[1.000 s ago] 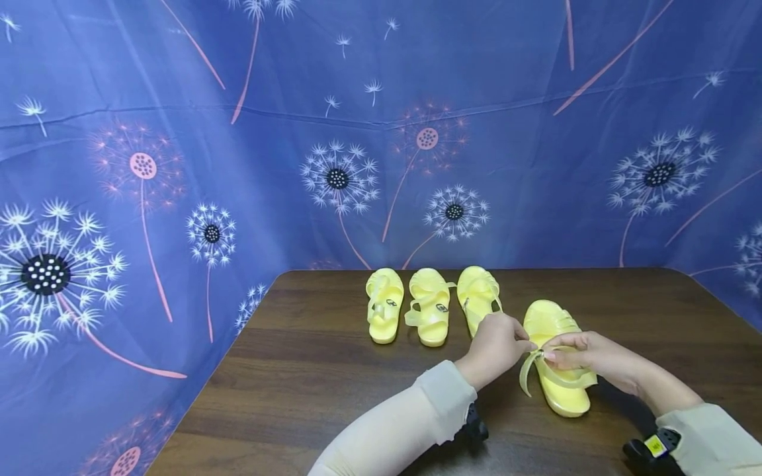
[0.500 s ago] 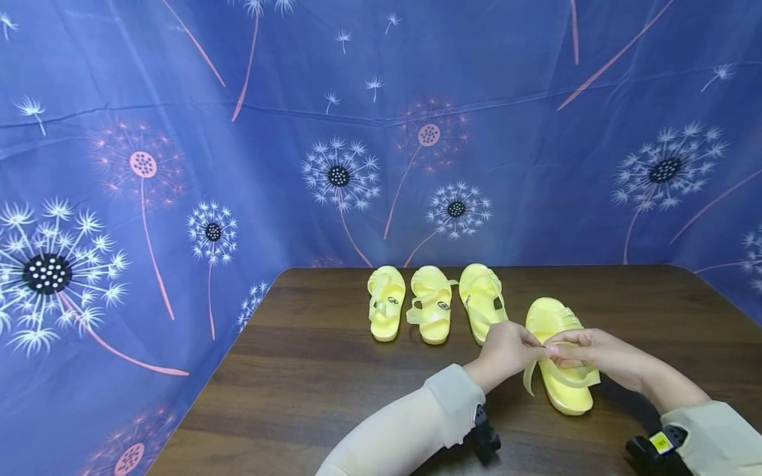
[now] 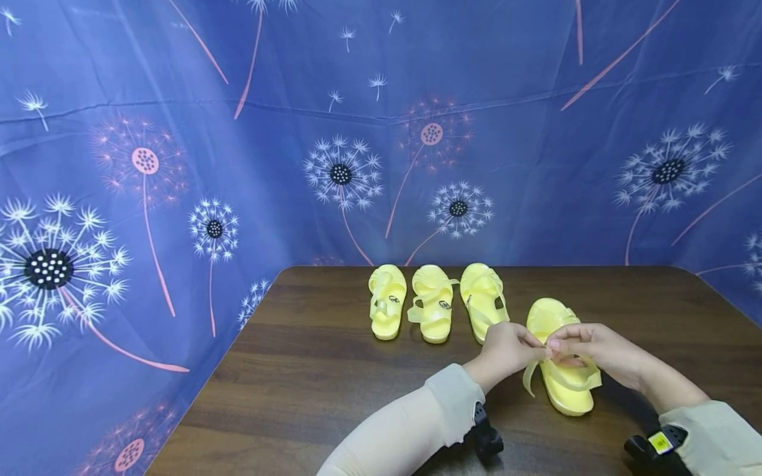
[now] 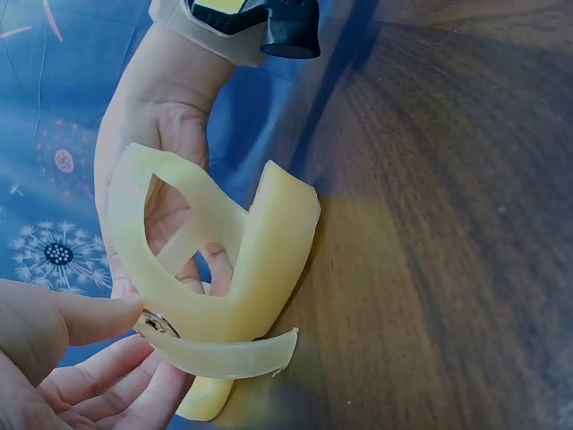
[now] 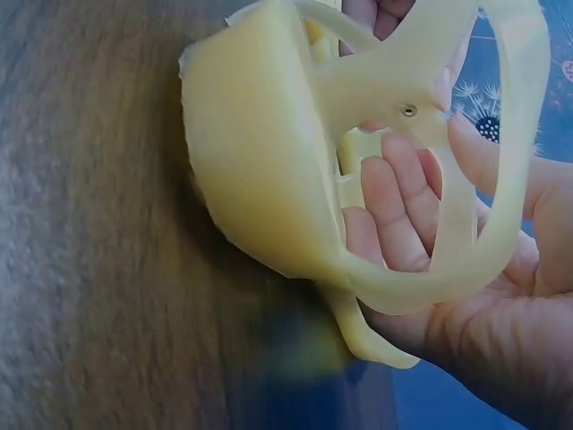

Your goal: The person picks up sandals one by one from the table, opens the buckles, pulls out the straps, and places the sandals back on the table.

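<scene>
A yellow sandal (image 3: 568, 400) lies on the table at the right, toe pointing away. My left hand (image 3: 506, 350) reaches over its left side and pinches the ankle strap, its thumb against a metal buckle (image 4: 159, 324) in the left wrist view. A loose strap end (image 4: 237, 358) curves out past the buckle. From the right, my right hand (image 3: 601, 354) pinches the strap too, fingertips meeting the left ones above the footbed. In the right wrist view its thumb is on the strap near a small metal stud (image 5: 408, 110), with fingers behind the straps.
Three more yellow sandals stand in a row to the left: a far-left one (image 3: 387, 324), a middle one (image 3: 437, 330) and one beside my left hand (image 3: 476, 314). The brown wooden table (image 3: 286, 383) ends at a blue dandelion-print cloth (image 3: 268, 165).
My left hand has moved slightly right, and both hands' fingertips have come together over the strap, covering the buckle in the head view. The sandals have stayed in place.
</scene>
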{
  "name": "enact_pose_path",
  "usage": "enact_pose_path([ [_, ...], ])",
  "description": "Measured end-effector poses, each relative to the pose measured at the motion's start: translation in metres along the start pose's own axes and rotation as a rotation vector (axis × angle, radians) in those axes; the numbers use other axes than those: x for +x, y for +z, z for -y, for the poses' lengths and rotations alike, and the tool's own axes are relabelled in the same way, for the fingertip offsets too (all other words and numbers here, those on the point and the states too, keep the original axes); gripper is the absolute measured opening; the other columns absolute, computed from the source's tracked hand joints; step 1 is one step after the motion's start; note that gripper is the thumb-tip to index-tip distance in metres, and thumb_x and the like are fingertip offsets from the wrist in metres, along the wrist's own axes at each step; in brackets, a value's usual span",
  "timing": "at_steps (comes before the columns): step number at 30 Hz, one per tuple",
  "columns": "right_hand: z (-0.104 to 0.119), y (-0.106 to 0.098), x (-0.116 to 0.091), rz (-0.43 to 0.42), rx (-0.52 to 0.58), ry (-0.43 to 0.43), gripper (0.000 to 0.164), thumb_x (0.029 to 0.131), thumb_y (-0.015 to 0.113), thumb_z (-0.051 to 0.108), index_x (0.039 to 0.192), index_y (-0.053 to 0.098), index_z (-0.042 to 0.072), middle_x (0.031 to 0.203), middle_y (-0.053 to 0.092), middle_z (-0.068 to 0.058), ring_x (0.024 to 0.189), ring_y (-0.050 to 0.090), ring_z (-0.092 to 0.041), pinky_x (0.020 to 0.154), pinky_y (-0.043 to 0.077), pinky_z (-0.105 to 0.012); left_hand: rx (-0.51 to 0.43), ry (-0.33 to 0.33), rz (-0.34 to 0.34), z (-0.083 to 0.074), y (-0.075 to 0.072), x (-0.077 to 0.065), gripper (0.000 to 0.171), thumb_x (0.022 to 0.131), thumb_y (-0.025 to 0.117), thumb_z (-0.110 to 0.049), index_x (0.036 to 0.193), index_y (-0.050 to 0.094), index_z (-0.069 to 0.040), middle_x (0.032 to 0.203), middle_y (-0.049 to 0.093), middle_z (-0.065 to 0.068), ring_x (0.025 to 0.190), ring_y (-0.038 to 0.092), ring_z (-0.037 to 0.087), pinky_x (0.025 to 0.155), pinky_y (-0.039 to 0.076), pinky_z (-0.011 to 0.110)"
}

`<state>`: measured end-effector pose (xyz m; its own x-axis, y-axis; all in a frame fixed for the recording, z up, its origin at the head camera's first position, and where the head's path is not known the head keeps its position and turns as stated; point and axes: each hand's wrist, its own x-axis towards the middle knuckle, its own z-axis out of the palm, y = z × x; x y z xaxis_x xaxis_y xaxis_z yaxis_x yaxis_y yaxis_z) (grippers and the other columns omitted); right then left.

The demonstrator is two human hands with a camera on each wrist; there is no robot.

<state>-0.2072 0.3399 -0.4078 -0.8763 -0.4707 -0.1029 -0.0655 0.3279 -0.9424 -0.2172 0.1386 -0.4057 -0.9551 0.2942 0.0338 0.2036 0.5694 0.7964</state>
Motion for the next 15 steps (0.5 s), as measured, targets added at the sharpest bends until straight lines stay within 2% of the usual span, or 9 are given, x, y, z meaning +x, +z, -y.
enact_pose_path([
  [7, -0.0006, 0.0011, 0.0005, -0.054, -0.011, 0.041, 0.023, 0.102, 0.049, 0.019, 0.11, 0.065, 0.003, 0.093, 0.068, 0.007, 0.095, 0.062, -0.009, 0.084, 0.053, -0.027, 0.028, -0.016, -0.005, -0.0022, 0.0004, 0.0006, 0.015, 0.077, 0.082, -0.029, 0.069, 0.076, -0.018, 0.059, 0.061, -0.014, 0.054, 0.047, -0.001, 0.048, 0.04, 0.016],
  [15, -0.0015, 0.0016, 0.0008, -0.086, -0.03, 0.068, 0.026, 0.102, 0.049, 0.02, 0.112, 0.064, 0.001, 0.094, 0.069, 0.008, 0.094, 0.063, -0.009, 0.081, 0.051, -0.027, -0.015, -0.043, -0.017, -0.0038, 0.0011, -0.002, 0.015, 0.077, 0.082, -0.027, 0.068, 0.075, -0.017, 0.057, 0.059, -0.013, 0.051, 0.047, 0.001, 0.047, 0.04, 0.017],
])
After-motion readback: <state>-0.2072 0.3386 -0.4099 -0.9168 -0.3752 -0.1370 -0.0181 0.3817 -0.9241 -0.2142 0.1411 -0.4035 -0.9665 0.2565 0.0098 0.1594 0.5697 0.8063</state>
